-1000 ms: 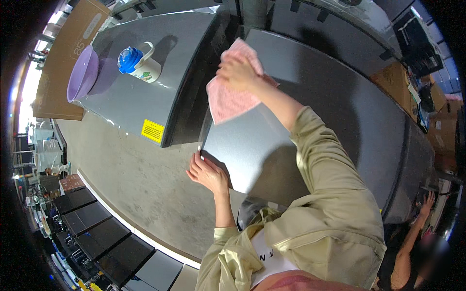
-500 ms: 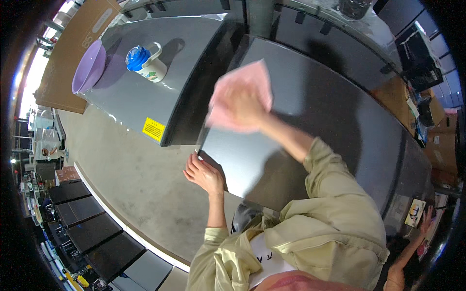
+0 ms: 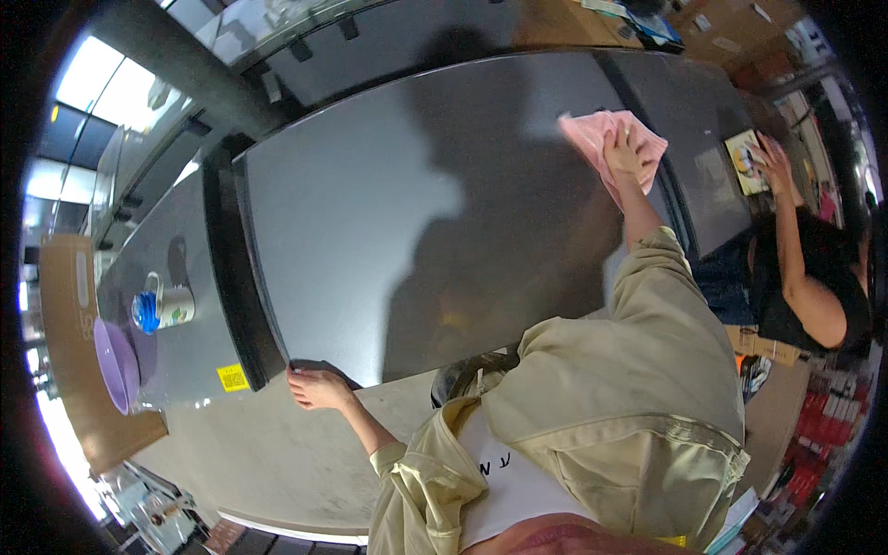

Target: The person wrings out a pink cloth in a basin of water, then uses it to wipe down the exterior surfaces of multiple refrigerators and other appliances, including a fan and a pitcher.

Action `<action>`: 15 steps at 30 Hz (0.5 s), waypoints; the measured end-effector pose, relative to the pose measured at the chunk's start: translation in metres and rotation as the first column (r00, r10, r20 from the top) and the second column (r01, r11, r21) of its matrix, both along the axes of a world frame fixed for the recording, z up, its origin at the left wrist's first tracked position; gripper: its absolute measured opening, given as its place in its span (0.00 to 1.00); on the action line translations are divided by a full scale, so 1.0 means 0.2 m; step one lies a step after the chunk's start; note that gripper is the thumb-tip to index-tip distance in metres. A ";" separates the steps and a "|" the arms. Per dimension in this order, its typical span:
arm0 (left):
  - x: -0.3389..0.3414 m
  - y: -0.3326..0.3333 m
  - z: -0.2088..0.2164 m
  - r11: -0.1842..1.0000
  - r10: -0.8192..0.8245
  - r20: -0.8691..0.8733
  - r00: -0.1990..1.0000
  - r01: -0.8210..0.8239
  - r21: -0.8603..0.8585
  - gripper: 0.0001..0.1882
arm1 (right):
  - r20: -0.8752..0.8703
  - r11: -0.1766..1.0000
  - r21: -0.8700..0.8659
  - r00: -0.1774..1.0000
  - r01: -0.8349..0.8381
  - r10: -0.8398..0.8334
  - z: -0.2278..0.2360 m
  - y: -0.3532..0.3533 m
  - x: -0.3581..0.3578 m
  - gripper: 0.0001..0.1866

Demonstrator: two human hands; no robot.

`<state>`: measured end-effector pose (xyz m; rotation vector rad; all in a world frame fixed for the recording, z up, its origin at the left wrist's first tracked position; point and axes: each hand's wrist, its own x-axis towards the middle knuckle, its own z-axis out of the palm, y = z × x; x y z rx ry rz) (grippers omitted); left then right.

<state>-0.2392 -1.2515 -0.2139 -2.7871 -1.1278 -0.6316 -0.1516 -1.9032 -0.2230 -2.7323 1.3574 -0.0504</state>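
My right hand (image 3: 625, 159) presses a pink cloth (image 3: 597, 132) onto the right end of a dark grey tabletop (image 3: 333, 213), fingers spread over the cloth. The cloth is bunched under the palm, with loose corners sticking out to both sides. At the tabletop's near left corner, my left hand (image 3: 319, 388) has its fingers bent round the edge. My shadow falls across the middle and right of the smooth surface.
A neighbouring grey table (image 3: 176, 250) on the left bears a white cup with blue lid (image 3: 171, 307) and a purple bowl (image 3: 117, 365). Beside it stands a cardboard box (image 3: 69, 314). On the right, another person's hand (image 3: 775, 166) touches a small picture-covered box (image 3: 746, 162).
My right hand has carried the cloth from the tabletop's left end to its right end. The view has turned right; my left hand stays at the near left corner.
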 end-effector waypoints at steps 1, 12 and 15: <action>0.06 -0.05 -0.05 0.998 -0.057 -0.013 0.998 0.057 -0.004 0.14 | 0.034 0.969 -0.240 0.998 0.058 -0.052 -0.11 -0.11 -0.16 0.32; 0.15 -0.10 -0.01 0.988 -0.099 -0.244 0.965 0.123 0.089 0.22 | 0.675 0.178 -0.028 0.113 -0.984 0.730 0.10 1.79 -0.63 0.22; 0.21 -0.49 0.01 0.903 -0.423 -0.184 0.887 0.431 0.000 0.25 | 0.649 0.421 0.164 0.419 -0.892 0.635 0.14 1.26 -0.74 0.25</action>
